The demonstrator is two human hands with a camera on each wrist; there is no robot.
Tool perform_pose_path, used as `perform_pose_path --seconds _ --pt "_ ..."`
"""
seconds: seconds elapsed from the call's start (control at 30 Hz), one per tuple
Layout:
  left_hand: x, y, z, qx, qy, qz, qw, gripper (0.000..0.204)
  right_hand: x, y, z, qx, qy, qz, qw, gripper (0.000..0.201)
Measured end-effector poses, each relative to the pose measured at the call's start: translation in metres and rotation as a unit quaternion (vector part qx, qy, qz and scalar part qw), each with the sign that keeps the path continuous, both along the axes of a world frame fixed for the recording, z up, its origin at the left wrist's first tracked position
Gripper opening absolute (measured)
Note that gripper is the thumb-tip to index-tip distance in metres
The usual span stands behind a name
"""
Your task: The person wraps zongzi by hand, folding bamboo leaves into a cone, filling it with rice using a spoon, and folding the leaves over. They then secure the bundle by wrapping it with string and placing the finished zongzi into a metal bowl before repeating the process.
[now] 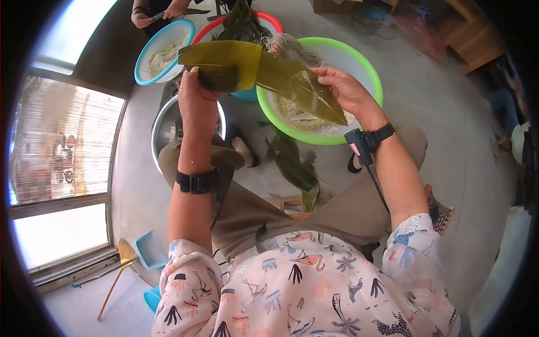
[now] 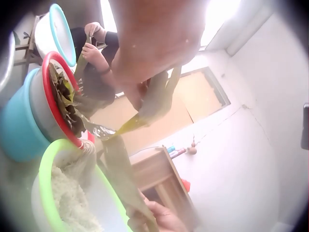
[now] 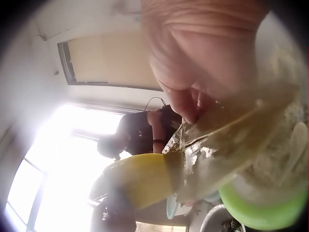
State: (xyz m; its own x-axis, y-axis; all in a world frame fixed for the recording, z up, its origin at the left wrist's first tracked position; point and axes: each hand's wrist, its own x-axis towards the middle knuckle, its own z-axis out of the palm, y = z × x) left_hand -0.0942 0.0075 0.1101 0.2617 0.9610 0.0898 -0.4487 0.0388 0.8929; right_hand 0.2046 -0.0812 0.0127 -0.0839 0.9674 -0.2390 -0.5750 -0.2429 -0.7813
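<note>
Two broad, wet bamboo leaves (image 1: 236, 62) overlap end to end and stretch between my hands, above the basins. My left hand (image 1: 197, 106) holds the left end, thumb on the near edge. At the other side my right hand (image 1: 349, 94) pinches the upper edge of the right leaf between thumb and fingers; its pointed tip hangs over the green-rimmed basin (image 1: 373, 70). In the right wrist view the leaf (image 3: 231, 135) shows shiny wet patches below the fingers. The left wrist view shows the leaf strip (image 2: 118, 164) running down to my right hand (image 2: 164, 217).
White grain and a bundle of pale strings (image 1: 289, 48) lie in the green-rimmed basin. A red-rimmed basin (image 1: 272, 19) holds dark leaves; a blue-rimmed one (image 1: 141, 64) stands beside it. A metal basin (image 1: 157, 126) is below my left hand. Another person's hands (image 1: 177, 8) hold a leaf.
</note>
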Motion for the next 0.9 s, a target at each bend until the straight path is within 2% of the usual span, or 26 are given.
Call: perform_pose_path --seconds 0.07,0.1,0.13,0.2,0.23,0.33,0.4,0.43,0.5,0.67,0.73,0.77,0.83,0.87,0.9 --pt "-0.018 0.006 0.002 -0.063 -0.13 -0.086 0.986 0.032 0.006 -0.004 0.002 0.012 0.002 -0.023 1.0 0.027" --pt "-0.023 0.008 -0.003 0.041 -0.011 -0.067 0.997 0.032 0.012 -0.004 -0.003 0.024 0.03 -0.026 0.999 0.026" --pt "-0.027 0.012 -0.005 0.041 -0.011 -0.065 0.997 0.032 0.019 -0.004 -0.006 0.024 0.031 -0.024 0.999 0.026" --pt "-0.034 0.016 -0.007 -0.031 -0.135 -0.11 0.984 0.034 0.027 -0.004 -0.01 0.072 0.086 -0.046 0.993 0.028" --pt "-0.035 0.016 -0.007 -0.03 -0.134 -0.108 0.985 0.034 0.028 -0.003 -0.01 0.075 0.078 -0.081 0.991 0.031" --pt "-0.04 0.013 -0.009 -0.048 -0.107 -0.071 0.991 0.037 0.033 -0.005 -0.002 0.092 0.093 -0.075 0.989 0.03" --pt "-0.045 0.01 -0.012 -0.071 -0.228 -0.193 0.952 0.037 0.042 0.001 -0.011 0.102 0.076 -0.088 0.988 0.03" --pt "-0.047 0.008 -0.011 -0.077 -0.231 -0.196 0.95 0.037 0.041 -0.002 -0.007 0.102 0.082 -0.095 0.987 0.03" --pt "-0.051 0.004 -0.006 -0.173 -0.222 -0.236 0.93 0.037 0.045 -0.008 0.001 0.121 0.132 -0.085 0.98 0.033" --pt "-0.054 -0.011 -0.002 -0.207 -0.205 -0.252 0.923 0.036 0.044 -0.017 0.012 0.163 0.107 -0.104 0.975 0.032" --pt "-0.053 -0.015 -0.005 -0.231 -0.163 -0.259 0.924 0.035 0.041 -0.022 0.014 0.187 0.027 -0.111 0.976 0.037" --pt "-0.05 -0.017 -0.006 -0.228 -0.164 -0.262 0.923 0.035 0.041 -0.023 0.016 0.19 0.024 -0.112 0.975 0.037" --pt "-0.04 -0.022 -0.009 -0.262 -0.16 -0.267 0.913 0.035 0.038 -0.026 0.019 0.205 -0.115 -0.129 0.963 0.037" --pt "-0.035 -0.023 -0.011 -0.261 -0.161 -0.268 0.913 0.035 0.039 -0.026 0.021 0.206 -0.116 -0.13 0.963 0.037" --pt "-0.03 -0.025 -0.011 -0.268 -0.145 -0.25 0.919 0.036 0.039 -0.026 0.024 0.201 0.015 -0.081 0.976 0.035"
